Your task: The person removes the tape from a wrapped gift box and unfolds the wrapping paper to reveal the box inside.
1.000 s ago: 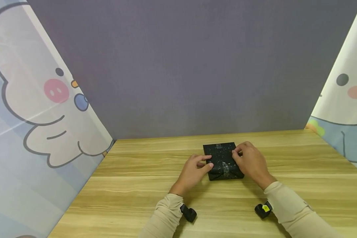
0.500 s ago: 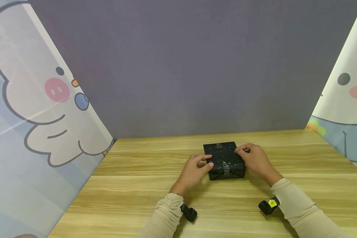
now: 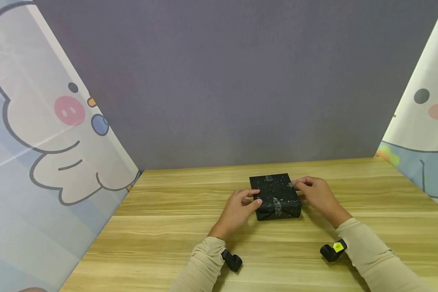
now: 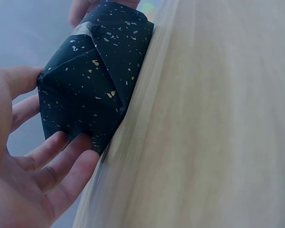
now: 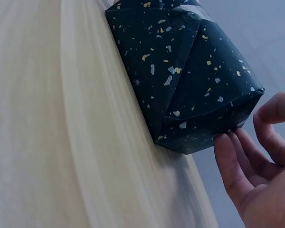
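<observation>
The box (image 3: 275, 190) lies on the tabletop (image 3: 168, 219), its left end held by the left hand (image 3: 236, 209). The right hand (image 3: 319, 198) has slid outward to the right edge, where tape (image 3: 290, 184) now shows, so taping there seems underway; whether it pinches this, I cannot tell

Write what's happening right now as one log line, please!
left grip: touching black package, left side | right grip: at tape, package's right edge | package: on wooden table
</observation>
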A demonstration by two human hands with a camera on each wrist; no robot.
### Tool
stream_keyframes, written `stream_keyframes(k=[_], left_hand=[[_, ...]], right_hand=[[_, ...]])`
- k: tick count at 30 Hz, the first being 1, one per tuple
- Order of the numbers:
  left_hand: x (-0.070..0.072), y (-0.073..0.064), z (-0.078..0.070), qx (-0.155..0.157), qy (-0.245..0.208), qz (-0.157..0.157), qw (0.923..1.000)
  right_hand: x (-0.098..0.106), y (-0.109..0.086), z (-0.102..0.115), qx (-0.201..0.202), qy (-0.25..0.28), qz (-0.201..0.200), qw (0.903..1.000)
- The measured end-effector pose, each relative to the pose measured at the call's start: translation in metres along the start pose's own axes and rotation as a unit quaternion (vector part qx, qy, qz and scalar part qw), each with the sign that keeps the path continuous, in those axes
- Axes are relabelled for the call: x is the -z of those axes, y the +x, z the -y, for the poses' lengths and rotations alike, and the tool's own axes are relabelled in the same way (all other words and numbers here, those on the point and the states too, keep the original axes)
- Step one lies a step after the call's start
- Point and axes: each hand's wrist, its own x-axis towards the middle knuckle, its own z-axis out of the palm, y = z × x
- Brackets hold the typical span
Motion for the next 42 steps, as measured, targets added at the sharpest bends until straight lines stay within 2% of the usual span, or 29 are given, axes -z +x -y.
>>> stream_keyframes(k=[7,12,25,42], left_hand=[[0.000,-0.001,-0.001,-0.003,-0.004,-0.003,1.0000],[-0.001,0.001,0.000,-0.007,-0.001,-0.003,1.0000],[0.000,0.002,0.002,-0.009,0.004,-0.001,1.0000],[0.001,-0.001,-0.001,0.003,0.006,0.004,1.0000]], right_hand=[[0.005,0.000,-0.002,-0.021,0.041,0.013,0.9989],[0.008,0.001,-0.007,-0.021,0.072,0.011,0.9971],[0.014,0.003,-0.011,-0.029,0.088,0.011,0.9956],[0.016,0.002,-0.019,-0.048,0.016,0.034,0.9981]])
